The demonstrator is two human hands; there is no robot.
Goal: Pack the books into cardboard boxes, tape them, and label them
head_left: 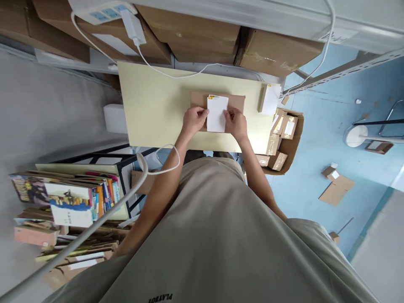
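Note:
A white paper slip (217, 115) with a small yellow mark at its top left corner is held upright lengthwise over a flat brown cardboard box (236, 101). My left hand (194, 120) pinches the slip's left edge between thumb and fingers. On the opposite edge, my right hand (236, 123) grips it in a similar pinch. A second layer seems to peek out at the slip's top, but I cannot tell how many sheets there are. The box lies on the pale yellow table (154, 105), partly covered by the slip and both hands.
A white stack of slips (270, 99) stands at the table's right end. Beside it sits an open carton (292, 153) of small taped boxes. Large cartons (202, 35) line the back, below a power strip (107, 12) with a white cable. Books (72, 198) are piled at left.

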